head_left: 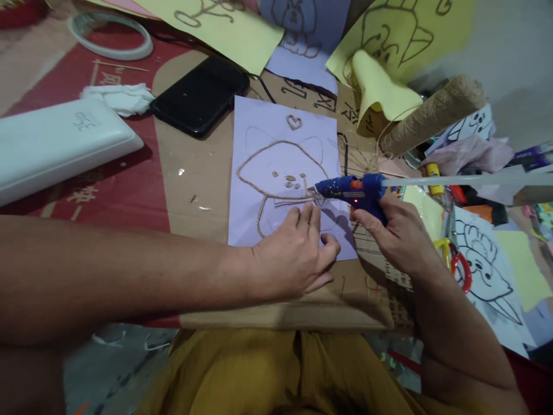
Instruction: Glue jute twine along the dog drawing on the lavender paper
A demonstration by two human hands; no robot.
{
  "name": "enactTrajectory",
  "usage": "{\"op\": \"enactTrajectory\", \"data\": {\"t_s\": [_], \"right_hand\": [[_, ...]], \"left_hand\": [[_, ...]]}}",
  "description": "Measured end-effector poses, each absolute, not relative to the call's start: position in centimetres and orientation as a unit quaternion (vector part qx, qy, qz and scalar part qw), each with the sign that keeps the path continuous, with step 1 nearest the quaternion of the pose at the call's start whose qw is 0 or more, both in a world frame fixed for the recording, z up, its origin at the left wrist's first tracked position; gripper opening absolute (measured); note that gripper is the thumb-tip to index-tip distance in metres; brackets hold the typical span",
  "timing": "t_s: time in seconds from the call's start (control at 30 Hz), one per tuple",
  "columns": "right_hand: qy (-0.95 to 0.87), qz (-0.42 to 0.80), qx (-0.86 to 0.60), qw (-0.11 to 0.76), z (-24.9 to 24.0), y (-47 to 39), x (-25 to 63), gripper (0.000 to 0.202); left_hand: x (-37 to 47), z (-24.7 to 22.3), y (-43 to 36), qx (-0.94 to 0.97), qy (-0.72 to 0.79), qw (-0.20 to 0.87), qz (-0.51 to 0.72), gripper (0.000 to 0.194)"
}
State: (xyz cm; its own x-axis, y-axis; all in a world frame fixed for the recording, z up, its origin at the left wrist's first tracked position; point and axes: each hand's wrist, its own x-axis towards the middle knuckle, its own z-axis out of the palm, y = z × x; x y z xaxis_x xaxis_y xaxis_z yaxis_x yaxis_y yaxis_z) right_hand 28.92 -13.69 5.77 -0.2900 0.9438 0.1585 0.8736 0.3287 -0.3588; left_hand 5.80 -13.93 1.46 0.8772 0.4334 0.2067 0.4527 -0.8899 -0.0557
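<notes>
Brown twine outlines an animal's head and part of its body on a purple sheet [250, 225]. A small twine heart [294, 121] sits above the head. My right hand [400, 230] is wrapped round a blue glue gun [341, 187], whose nozzle points left at the lower right of the head outline. A long clear glue stick [453, 181] extends from its back. My left hand [302, 245] rests on the lower part of the sheet, fingertips together near the nozzle at the twine. Whether it pinches any twine there is too small to tell.
A black phone [201, 95], a white power bank [64, 144] and a tape roll [110, 36] lie to the left. Behind are yellow sheets [242, 34] with twine drawings. A twine spool [436, 115], red-handled scissors [461, 270] and a fox-like drawing [484, 271] are at the right.
</notes>
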Motion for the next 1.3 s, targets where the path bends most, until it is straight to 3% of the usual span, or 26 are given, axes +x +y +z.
{"op": "enactTrajectory", "data": {"t_s": [1.3], "right_hand": [[-0.782, 0.103, -0.581, 0.202, 6.5, -14.4, 29.8, 0.031]], "left_hand": [[5.8, 1.6, -13.9, -0.969, -0.226, 0.034, -0.092, 0.053]]}}
